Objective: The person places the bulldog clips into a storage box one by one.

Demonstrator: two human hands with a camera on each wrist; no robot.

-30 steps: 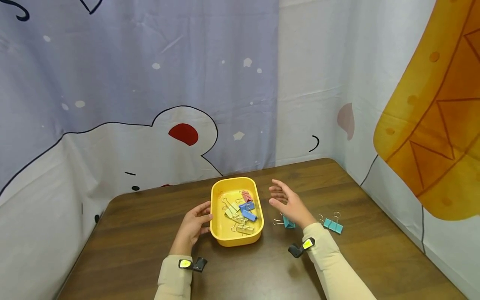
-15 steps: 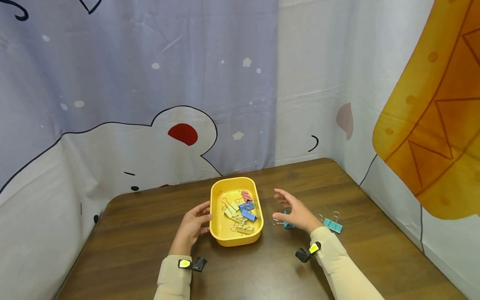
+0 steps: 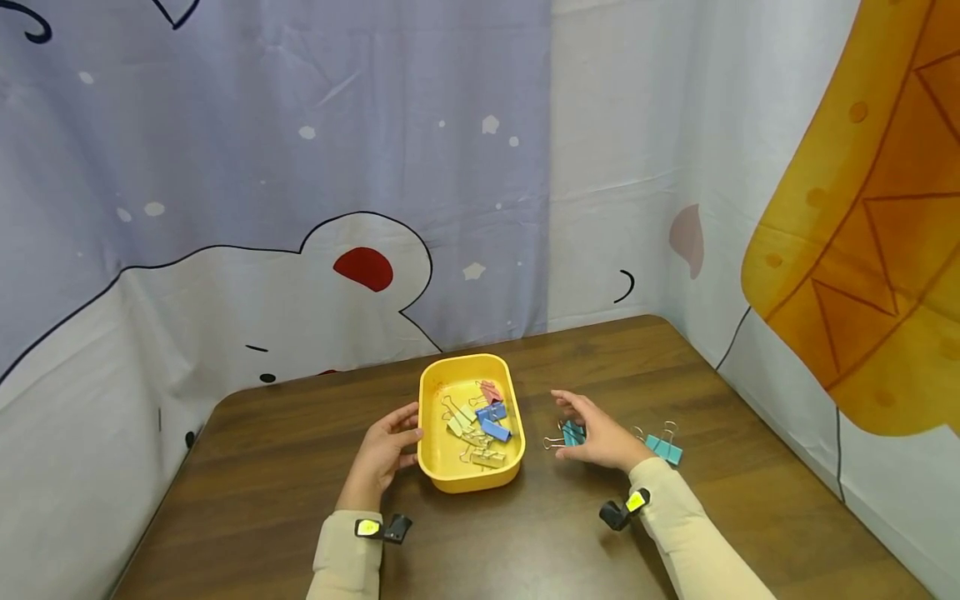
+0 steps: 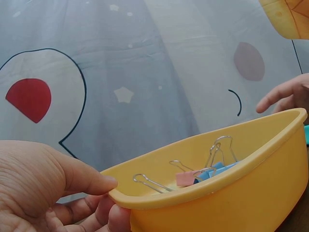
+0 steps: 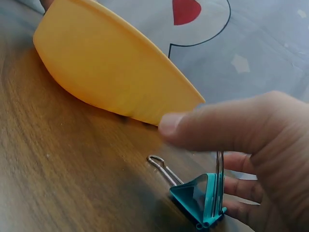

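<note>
My left hand (image 3: pixel 384 450) holds the left side of a yellow plastic bin (image 4: pixel 231 208), its thumb on the rim and the other fingers against the outer wall. Inside lie several binder clips: pale yellow ones (image 3: pixel 487 458), blue ones (image 3: pixel 495 429) and a pink one (image 3: pixel 491 392). On the table to the right of the bin, my right hand (image 3: pixel 603 437) is spread around a teal binder clip (image 5: pixel 193 198). The thumb is on the near side and the fingers are beyond the clip, with a gap showing between thumb and clip. One wire handle of this clip stands upright.
A second teal binder clip (image 3: pixel 664 450) lies on the brown wooden table (image 3: pixel 480 550), just right of my right hand. Printed curtains (image 3: pixel 480 167) hang behind the table and along its right side.
My right hand has moved down and slightly right, from above the nearer teal binder clip to around it. The left hand and the bin have stayed in place.
</note>
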